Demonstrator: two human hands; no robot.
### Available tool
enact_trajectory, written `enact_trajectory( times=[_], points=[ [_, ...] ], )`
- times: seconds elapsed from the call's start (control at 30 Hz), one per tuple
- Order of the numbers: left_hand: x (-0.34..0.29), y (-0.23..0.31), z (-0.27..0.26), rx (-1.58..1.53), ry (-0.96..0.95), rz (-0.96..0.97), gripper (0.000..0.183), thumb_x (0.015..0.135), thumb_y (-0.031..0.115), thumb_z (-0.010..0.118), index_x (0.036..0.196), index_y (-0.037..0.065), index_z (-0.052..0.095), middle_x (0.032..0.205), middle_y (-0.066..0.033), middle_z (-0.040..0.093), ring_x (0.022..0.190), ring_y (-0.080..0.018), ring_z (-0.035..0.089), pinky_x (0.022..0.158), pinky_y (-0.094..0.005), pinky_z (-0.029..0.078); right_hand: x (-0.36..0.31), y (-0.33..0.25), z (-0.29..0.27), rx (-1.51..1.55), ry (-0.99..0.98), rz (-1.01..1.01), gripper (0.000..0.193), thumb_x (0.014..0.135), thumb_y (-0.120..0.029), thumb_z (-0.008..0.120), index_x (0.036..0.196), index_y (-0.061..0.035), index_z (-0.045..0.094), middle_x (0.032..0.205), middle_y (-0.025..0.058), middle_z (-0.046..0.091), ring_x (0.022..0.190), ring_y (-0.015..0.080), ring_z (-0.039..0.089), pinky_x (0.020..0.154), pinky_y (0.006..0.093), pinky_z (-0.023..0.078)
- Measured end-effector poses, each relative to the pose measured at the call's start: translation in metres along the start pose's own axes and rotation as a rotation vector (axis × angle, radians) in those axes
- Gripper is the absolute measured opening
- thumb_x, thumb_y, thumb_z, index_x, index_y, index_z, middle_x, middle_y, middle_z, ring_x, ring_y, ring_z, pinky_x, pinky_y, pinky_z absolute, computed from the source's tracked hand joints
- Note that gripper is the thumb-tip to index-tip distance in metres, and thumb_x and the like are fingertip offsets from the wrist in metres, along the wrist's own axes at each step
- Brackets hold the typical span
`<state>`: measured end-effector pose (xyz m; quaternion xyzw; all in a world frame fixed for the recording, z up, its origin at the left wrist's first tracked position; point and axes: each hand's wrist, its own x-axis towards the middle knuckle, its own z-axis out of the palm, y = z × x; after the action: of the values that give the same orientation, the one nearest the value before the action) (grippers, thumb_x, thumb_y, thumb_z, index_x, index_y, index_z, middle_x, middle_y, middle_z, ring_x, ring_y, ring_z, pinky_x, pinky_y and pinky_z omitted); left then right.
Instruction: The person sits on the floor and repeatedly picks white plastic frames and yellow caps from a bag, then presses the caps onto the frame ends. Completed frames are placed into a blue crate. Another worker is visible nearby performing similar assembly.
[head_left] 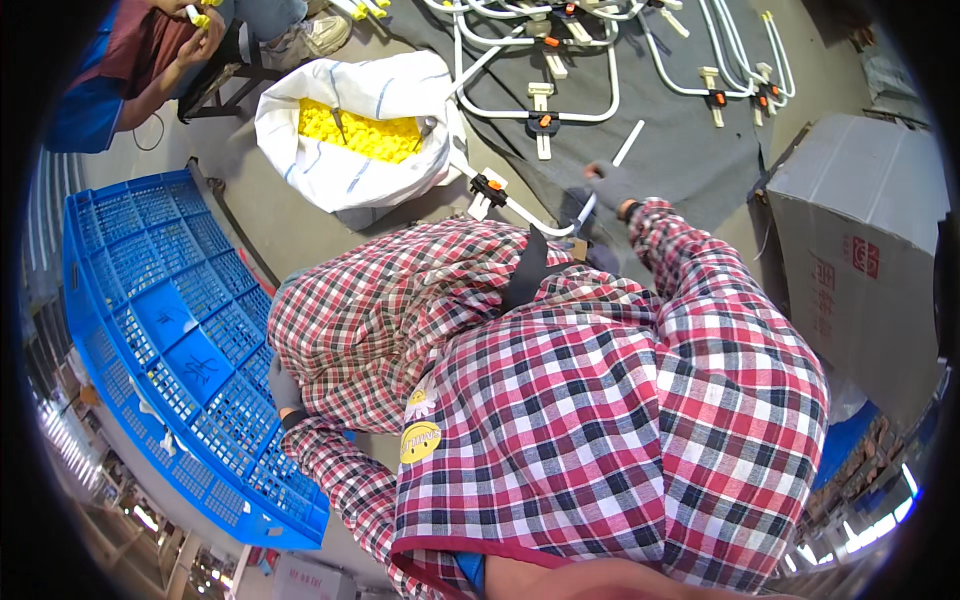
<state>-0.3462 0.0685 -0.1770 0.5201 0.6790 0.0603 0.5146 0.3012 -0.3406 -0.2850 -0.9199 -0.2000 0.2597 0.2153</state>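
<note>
A white bent tube [524, 214] lies in front of my knees, with a black clamp [488, 188] and a cream plastic piece [480, 206] on it. My right hand [612, 186], in a grey glove with bare fingertips, is closed around the tube's right arm; its free end [629, 143] sticks out beyond the fingers. Low on the left, my left hand [283, 386], also gloved in grey, is beside my thigh, close to the blue crate [190, 345]. Its fingers are mostly hidden by the checked cloth.
A white woven sack [385, 92] holds small yellow parts [365, 135]. More bent tubes with clamps [543, 122] lie on a grey cloth [690, 150]. A large cardboard box [860, 260] stands at right. At upper left sits another person [135, 65], holding a white piece with yellow ends.
</note>
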Motion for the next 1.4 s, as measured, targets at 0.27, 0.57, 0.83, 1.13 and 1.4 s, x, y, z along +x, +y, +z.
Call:
enact_trajectory(
  times=[0.27,0.57,0.83,1.13,1.4],
  points=[
    [-0.031,-0.053,-0.013,0.36,0.26,0.12,0.043,0.103,0.025,0.048,0.132,-0.004,0.06,0.131,-0.022,0.065,0.12,-0.0361,0.06,0.103,-0.0393,0.044,0.023,-0.196,0.124,-0.018,-0.332,-0.196,0.051,0.089,-0.042,0.064,0.116,0.0018,0.066,0.106,0.0232,0.071,0.102,0.032,0.069,0.089,0.0406,0.051],
    [-0.057,-0.056,-0.023,0.139,0.348,0.056,0.039,0.104,0.026,0.051,0.124,-0.004,0.064,0.121,-0.0148,0.068,0.107,-0.0234,0.063,0.093,-0.0368,0.048,0.039,-0.125,0.017,-0.964,-0.686,-0.452,0.034,0.088,-0.032,0.059,0.109,-0.0109,0.076,0.098,0.0194,0.074,0.091,0.0376,0.072,0.079,0.0458,0.057],
    [-0.108,-0.057,-0.042,0.376,0.705,0.173,0.043,0.103,0.027,0.053,0.133,-0.003,0.06,0.131,-0.0192,0.065,0.118,-0.0334,0.062,0.101,-0.0406,0.047,0.059,-0.062,-0.039,-0.778,-0.438,-0.238,0.042,0.081,-0.038,0.074,0.118,-0.0188,0.072,0.127,0.0177,0.065,0.116,0.0381,0.063,0.095,0.0483,0.052],
    [-0.235,-0.211,-0.089,0.293,0.504,-0.147,0.04,0.099,0.025,0.058,0.127,-0.003,0.061,0.107,-0.0173,0.071,0.098,-0.0282,0.067,0.09,-0.0382,0.052,0.182,-0.256,-0.03,-0.369,0.229,-0.563,0.071,0.089,-0.032,0.07,0.148,-0.0031,0.044,0.154,0.02,0.044,0.142,0.0355,0.043,0.116,0.0402,0.039],
    [-0.375,-0.333,0.017,-0.334,0.28,-0.7,0.028,0.098,0.028,0.059,0.119,0.01,0.063,0.098,-0.0092,0.071,0.083,-0.0198,0.069,0.061,-0.0337,0.05,0.173,-0.285,-0.055,-0.703,-0.156,-0.206,0.064,0.088,-0.051,0.068,0.139,-0.0126,0.058,0.133,0.0182,0.065,0.124,0.0344,0.062,0.102,0.0457,0.05]
  ],
)
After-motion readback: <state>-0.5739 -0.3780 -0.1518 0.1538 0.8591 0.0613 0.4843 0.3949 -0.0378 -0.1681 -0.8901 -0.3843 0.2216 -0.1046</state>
